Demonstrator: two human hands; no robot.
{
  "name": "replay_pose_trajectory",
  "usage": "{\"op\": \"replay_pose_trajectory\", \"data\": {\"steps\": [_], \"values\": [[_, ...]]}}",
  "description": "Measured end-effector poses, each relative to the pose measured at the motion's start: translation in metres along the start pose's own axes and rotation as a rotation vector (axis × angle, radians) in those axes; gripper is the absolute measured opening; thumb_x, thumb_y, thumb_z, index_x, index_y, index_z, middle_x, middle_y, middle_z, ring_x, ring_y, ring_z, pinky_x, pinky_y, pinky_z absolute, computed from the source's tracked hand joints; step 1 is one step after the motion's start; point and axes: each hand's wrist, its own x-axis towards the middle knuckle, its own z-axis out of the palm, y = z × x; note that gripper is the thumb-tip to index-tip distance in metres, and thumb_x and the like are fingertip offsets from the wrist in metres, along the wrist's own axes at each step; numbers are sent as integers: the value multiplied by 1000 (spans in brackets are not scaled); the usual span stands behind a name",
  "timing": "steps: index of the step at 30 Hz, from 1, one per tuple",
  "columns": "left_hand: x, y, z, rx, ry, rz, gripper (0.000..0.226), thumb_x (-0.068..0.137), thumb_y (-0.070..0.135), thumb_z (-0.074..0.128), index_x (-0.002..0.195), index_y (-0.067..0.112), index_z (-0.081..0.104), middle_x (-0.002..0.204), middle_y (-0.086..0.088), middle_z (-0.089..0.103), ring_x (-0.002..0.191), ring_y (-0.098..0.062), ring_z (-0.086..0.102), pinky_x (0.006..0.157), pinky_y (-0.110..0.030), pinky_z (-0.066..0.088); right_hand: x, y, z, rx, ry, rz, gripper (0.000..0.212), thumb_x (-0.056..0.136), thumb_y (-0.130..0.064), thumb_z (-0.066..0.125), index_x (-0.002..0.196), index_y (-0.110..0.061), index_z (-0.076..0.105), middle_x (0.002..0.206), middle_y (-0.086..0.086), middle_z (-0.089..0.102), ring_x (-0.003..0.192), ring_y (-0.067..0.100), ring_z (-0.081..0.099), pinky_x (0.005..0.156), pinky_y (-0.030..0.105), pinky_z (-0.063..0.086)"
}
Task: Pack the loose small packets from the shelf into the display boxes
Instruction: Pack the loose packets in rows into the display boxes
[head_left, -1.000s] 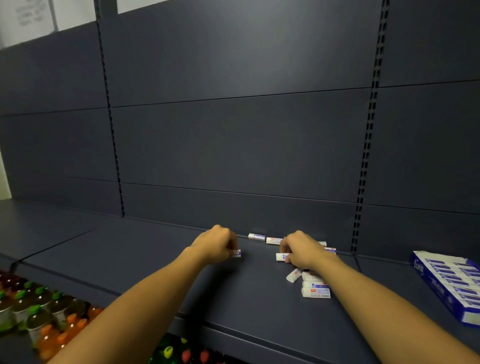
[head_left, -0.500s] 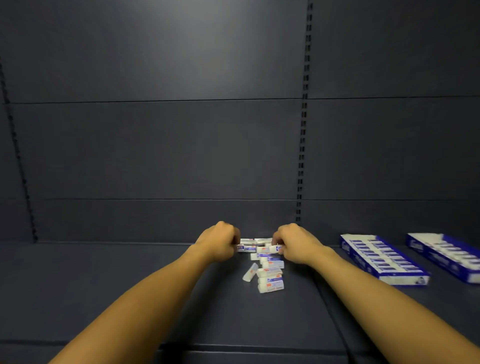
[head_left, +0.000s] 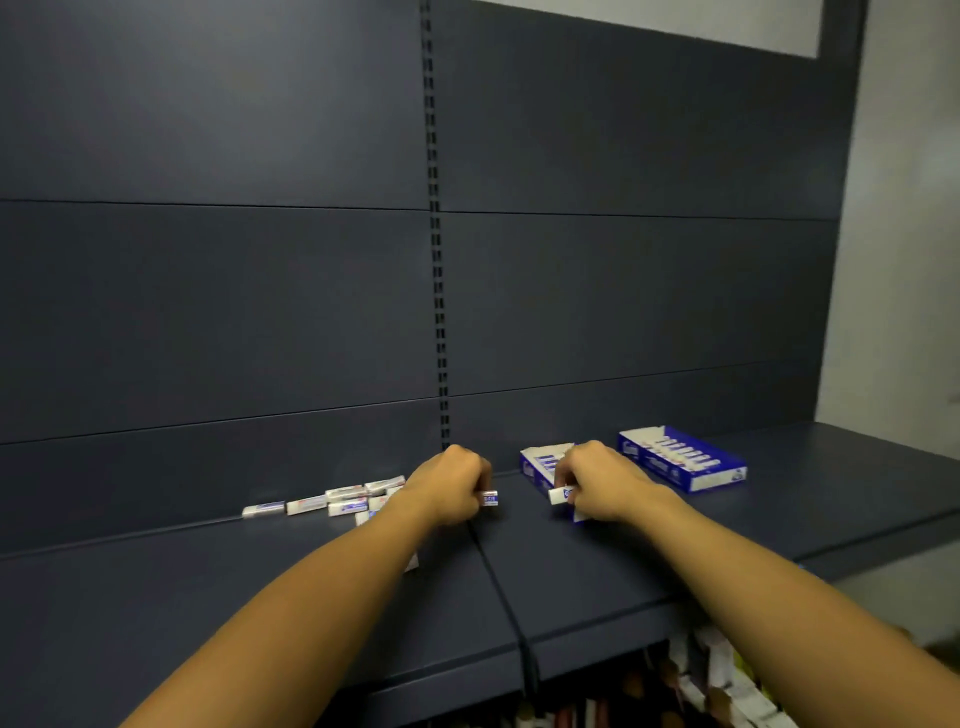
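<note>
Head view: both hands grip packets (head_left: 488, 498) near display box (head_left: 532, 470)

— What's standing behind the shelf (head_left: 623, 571)?
— Dark slatted back panels (head_left: 208, 312), a slotted upright (head_left: 439, 312) dividing them.
— And off right?
— A pale wall (head_left: 904, 208) is showing, dimly lit.

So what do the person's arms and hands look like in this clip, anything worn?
Both forearms are bare as far as the frame shows: no sleeves in view. The left hand and right hand wear no gloves, and no watch, bracelet or ring shows on the visible sides. No markings show. The upper arms lie outside the frame.
</note>
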Motion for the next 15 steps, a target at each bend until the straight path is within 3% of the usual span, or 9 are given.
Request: {"op": "replay_pose_trajectory", "data": {"steps": [5, 9, 15], "values": [[12, 60, 10, 29, 0, 47, 14, 85, 10, 61, 88, 24, 62, 106, -4, 65, 92, -26, 63, 69, -33, 47, -36, 52, -12, 12, 4, 28, 23, 88, -11, 65, 106, -24, 72, 110, -1, 66, 97, 19, 64, 88, 39, 57], [21, 107, 21, 28, -25, 61, 14, 87, 11, 63, 99, 17, 66, 110, -6, 65, 95, -27, 63, 80, -38, 55, -69, 94, -19, 10, 5, 52, 19, 88, -13, 65, 100, -24, 73, 102, 0, 69, 93, 19, 64, 84, 39, 57], [26, 177, 27, 9, -17, 83, 11, 88, 10, 63, 97, 15, 66, 106, -6, 64, 93, -26, 62, 72, -34, 49, -113, 157, -36, -9, 14, 96, 17, 88, -14, 64, 98, -25, 73, 106, 1, 67, 96, 22, 64, 82, 39, 57]]}}
